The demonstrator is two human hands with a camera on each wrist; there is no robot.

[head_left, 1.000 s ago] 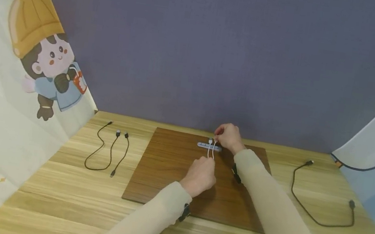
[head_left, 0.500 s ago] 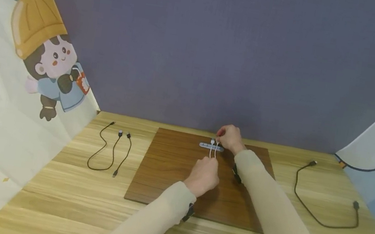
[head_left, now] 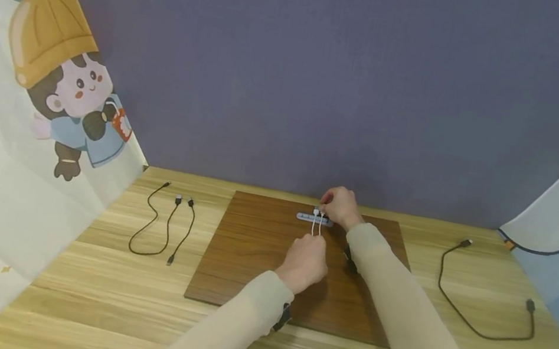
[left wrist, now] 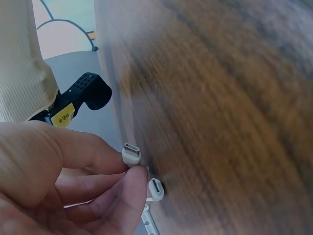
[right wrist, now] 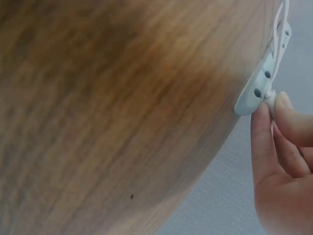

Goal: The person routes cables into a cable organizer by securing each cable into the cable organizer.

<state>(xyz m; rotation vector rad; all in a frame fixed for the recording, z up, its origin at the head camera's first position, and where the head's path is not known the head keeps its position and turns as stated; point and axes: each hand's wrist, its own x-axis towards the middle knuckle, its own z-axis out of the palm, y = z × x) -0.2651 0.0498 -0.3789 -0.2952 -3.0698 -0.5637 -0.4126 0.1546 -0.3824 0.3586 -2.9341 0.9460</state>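
Note:
On the brown board [head_left: 241,253] a pale cable clip strip [head_left: 304,217] lies near the far edge, with two strands of white cable [head_left: 312,227] running across it. My left hand [head_left: 303,262] is in front of the strip. In the left wrist view its thumb and index finger pinch a small white connector [left wrist: 131,156]; a second white connector [left wrist: 156,190] sits just beside the thumb. My right hand [head_left: 341,207] is behind the strip, pinching a white plug [right wrist: 270,99] against the strip's end between thumb and finger. A white plug [head_left: 316,210] stands left of those fingers.
Two black cables, one longer [head_left: 168,230] and one shorter [head_left: 192,223], lie on the light wooden table [head_left: 96,292] left of the board. Another black cable [head_left: 458,317] curves at the right. A grey-purple panel [head_left: 292,81] rises behind the table.
Both hands stay nearly in place. The right fingers have shifted slightly closer to the strip with the white plug. The head view has shifted a little.

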